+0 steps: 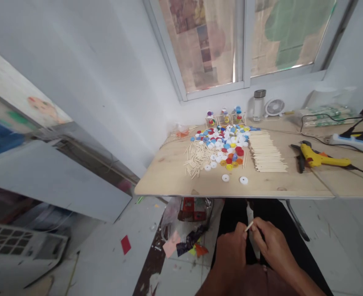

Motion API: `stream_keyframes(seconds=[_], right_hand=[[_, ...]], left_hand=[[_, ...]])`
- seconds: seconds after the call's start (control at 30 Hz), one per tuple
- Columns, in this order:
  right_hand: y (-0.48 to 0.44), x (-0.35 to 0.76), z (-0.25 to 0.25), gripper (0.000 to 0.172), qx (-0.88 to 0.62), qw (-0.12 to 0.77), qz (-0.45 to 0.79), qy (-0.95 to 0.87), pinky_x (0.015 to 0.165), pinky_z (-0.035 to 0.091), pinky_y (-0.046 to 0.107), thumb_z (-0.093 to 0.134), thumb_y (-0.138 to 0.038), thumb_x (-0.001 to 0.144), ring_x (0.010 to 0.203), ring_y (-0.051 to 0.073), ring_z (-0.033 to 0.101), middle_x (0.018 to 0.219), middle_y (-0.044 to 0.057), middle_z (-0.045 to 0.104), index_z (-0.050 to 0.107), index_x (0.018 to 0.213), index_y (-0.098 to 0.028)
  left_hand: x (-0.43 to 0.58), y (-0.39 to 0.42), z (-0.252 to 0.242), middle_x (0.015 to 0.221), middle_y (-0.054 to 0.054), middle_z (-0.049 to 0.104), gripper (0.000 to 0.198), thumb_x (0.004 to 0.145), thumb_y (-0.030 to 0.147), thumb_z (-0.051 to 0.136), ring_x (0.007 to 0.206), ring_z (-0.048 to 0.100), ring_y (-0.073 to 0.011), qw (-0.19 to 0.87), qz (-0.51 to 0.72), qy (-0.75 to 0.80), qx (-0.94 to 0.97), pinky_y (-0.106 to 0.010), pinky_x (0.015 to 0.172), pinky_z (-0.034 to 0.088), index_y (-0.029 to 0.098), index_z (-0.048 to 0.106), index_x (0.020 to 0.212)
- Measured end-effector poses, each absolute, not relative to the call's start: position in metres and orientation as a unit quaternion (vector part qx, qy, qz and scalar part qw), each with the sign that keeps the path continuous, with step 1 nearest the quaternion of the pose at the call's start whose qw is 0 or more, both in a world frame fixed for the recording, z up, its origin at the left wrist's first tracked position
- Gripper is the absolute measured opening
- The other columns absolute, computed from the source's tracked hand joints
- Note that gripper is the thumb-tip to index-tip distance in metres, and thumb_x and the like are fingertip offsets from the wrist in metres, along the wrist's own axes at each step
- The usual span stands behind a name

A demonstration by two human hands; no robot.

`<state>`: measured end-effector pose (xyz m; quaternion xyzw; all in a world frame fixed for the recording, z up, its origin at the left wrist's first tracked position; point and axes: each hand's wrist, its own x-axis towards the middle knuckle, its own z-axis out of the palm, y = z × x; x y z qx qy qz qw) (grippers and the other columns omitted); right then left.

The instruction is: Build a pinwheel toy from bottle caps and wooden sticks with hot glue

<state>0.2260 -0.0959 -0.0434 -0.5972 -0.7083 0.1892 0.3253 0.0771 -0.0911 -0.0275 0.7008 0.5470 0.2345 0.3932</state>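
Both hands rest low over my lap, below the table edge. My left hand (pixel 230 248) is closed, its fingertips meeting those of my right hand (pixel 269 242), which is also closed. Between them they pinch a short pale wooden stick (pixel 249 226), whose end pokes up. On the wooden table (pixel 169 172) lies a heap of coloured bottle caps (pixel 224 144), a scatter of short sticks (pixel 198 158) to its left and a neat row of long flat sticks (pixel 266 152) to its right. Two white caps (pixel 234 179) lie apart near the front edge.
A yellow glue gun (pixel 318 158) lies on the right of the table, a power strip (pixel 358 142) with cables behind it. A small white fan (pixel 274 107) and a jar (pixel 258 105) stand under the window. A plastic bag of scraps (pixel 187 222) sits on the floor.
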Motion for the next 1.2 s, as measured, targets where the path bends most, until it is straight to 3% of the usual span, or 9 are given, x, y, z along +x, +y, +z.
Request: stream_keyframes(seconds=[0.2,0.43,0.73,0.97,1.2], right_hand=[[-0.068,0.232,-0.025,0.025,-0.590,0.367,0.114,-0.710,0.059,0.039,0.029,0.039,-0.026,0.090,0.058,0.017,0.054,0.061,0.001,0.058,0.052,0.069,-0.022],[-0.048,0.244,-0.003,0.026,-0.518,0.435,0.249,-0.694,0.067,0.047,0.028,0.039,-0.033,0.093,0.073,0.017,0.060,0.076,0.004,0.064,0.059,0.083,-0.021],[-0.016,0.256,0.016,0.038,-0.510,0.409,0.337,-0.677,0.064,0.046,0.024,0.039,-0.042,0.094,0.068,0.015,0.060,0.070,0.001,0.063,0.059,0.070,-0.020],[0.006,0.253,0.032,0.033,-0.511,0.399,0.264,-0.714,0.059,0.041,0.025,0.035,-0.037,0.095,0.061,0.014,0.055,0.066,0.000,0.059,0.054,0.072,-0.021],[0.022,0.244,0.030,0.029,-0.544,0.365,0.229,-0.720,0.057,0.040,0.025,0.037,-0.033,0.091,0.058,0.014,0.056,0.062,0.000,0.060,0.055,0.073,-0.021]], left_hand=[[0.083,-0.067,0.003,0.059,0.001,0.051,0.030,0.095,0.035,0.029,0.050,0.045,-0.0142,0.385,0.225,0.505,0.739,-0.025,0.053,0.028,0.021,0.056,0.096],[0.085,-0.042,0.026,0.065,0.001,0.054,0.031,0.096,0.037,0.030,0.055,0.044,-0.0128,0.431,0.260,0.460,0.731,-0.024,0.055,0.028,0.020,0.056,0.099],[0.083,-0.007,0.044,0.068,0.002,0.051,0.029,0.096,0.035,0.030,0.060,0.043,-0.0133,0.439,0.248,0.430,0.749,-0.024,0.060,0.030,0.020,0.056,0.094],[0.083,0.017,0.055,0.065,0.003,0.050,0.026,0.095,0.030,0.031,0.056,0.042,-0.0132,0.409,0.251,0.433,0.763,-0.024,0.058,0.029,0.021,0.056,0.100],[0.081,0.028,0.049,0.060,0.004,0.046,0.025,0.095,0.030,0.031,0.053,0.040,-0.0130,0.387,0.262,0.450,0.761,-0.025,0.054,0.027,0.020,0.054,0.094]])
